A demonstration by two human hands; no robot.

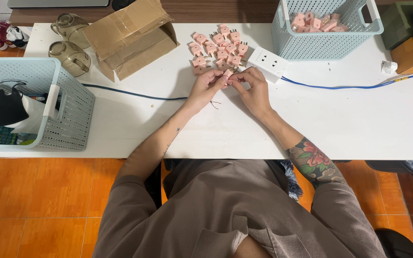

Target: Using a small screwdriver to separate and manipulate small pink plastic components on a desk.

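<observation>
My left hand [204, 88] and my right hand [251, 89] meet over the middle of the white table [350, 124]. Both pinch one small pink plug adapter [227, 74] between their fingertips. Just beyond the hands lies a pile of several like pink plug adapters [217, 48] with metal pins. To the right of the pile sits a white power strip [269, 62] on a blue cable [359, 87]. A light blue basket [326, 40] at the back right holds more pink adapters [315, 22].
An open cardboard box [130, 38] lies at the back left, with two glass mugs [72, 44] beside it. Another light blue basket [70, 107] stands at the left edge, holding a black item and white objects. A crumpled white scrap [388, 67] lies far right.
</observation>
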